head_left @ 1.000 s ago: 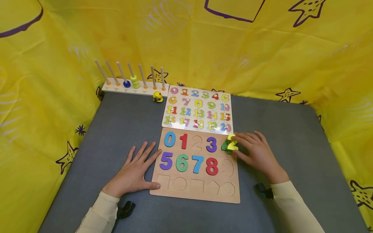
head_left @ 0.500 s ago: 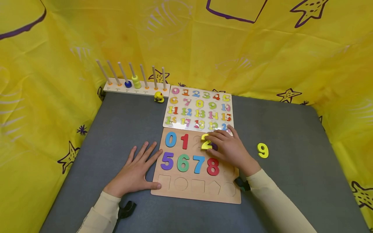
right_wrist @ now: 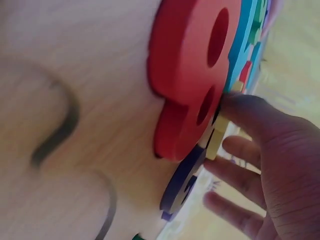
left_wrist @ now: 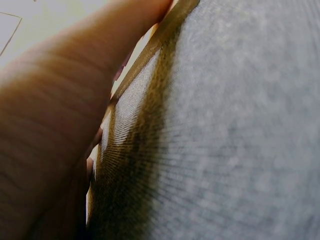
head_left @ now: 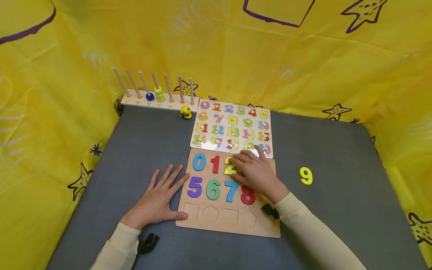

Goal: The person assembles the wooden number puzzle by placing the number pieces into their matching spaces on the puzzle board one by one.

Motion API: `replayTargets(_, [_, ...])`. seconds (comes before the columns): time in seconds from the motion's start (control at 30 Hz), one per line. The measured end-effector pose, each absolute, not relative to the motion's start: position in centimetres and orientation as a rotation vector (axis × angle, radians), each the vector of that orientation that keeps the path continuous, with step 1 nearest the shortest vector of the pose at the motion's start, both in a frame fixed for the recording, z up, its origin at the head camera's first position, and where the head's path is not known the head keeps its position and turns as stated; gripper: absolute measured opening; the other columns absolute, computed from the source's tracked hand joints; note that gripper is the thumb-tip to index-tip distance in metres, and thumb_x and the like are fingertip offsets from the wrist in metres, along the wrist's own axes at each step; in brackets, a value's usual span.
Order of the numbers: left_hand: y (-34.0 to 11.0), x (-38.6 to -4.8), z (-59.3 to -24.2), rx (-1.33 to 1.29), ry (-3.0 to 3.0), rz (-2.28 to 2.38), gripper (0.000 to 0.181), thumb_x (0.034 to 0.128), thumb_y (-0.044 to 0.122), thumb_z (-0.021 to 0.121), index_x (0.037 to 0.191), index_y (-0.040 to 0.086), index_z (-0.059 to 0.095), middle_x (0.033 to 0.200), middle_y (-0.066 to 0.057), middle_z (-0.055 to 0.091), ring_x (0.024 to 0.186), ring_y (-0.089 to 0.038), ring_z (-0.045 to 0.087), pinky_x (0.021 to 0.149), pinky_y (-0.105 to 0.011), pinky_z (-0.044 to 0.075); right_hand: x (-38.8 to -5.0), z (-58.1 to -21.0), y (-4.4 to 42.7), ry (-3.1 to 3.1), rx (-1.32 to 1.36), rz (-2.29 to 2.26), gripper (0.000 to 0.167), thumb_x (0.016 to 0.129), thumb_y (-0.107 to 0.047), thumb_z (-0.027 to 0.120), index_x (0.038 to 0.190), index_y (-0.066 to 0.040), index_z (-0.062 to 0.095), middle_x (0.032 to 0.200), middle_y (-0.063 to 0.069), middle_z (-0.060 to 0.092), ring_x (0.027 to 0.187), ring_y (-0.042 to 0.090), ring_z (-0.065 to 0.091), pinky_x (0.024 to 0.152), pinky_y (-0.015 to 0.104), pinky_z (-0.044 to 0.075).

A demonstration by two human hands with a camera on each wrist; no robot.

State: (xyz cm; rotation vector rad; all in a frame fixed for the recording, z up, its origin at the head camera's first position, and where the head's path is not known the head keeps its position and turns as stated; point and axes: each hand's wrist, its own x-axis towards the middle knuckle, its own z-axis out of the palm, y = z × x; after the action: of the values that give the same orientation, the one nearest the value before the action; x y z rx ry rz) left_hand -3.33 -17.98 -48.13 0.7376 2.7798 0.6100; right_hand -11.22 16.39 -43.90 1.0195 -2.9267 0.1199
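Note:
My right hand pinches a yellow number 2 between thumb and fingers, at the 2 recess of the wooden number board. Whether the piece is fully seated cannot be told. In the right wrist view, the thumb and fingers meet at the yellow piece, beyond the red 8 and the purple 3. From the head view, the hand hides the 3 and 4. My left hand lies flat with spread fingers beside the board, its thumb on the lower left corner and fingertips at the left edge.
A yellow 9 lies on the grey table right of the board. Behind the board is a white number puzzle. A peg abacus and a small yellow toy stand at the back left. Yellow cloth surrounds the table.
My right hand has carried the yellow 2 leftward from above the green 4 to the 2 recess. This uncovers the yellow 9. The left hand stays in place.

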Motion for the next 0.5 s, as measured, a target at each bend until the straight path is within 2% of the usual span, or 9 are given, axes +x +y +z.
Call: replayTargets(0.5, [-17.86, -3.41, -47.96, 0.737, 2.768, 0.609, 0.124, 0.0667, 0.086, 0.069, 0.163, 0.022, 0.025, 0.17, -0.006, 0.006, 0.155, -0.034, -0.004, 0.117, -0.061, -0.009, -10.9, -43.77, 15.87, -2.941, 0.98, 0.062, 0.06, 0.084, -0.05, 0.081, 0.132, -0.016, 0.068, 0.13, 0.002, 0.067, 0.124, 0.028, 0.053, 0.114, 0.067, 0.018])
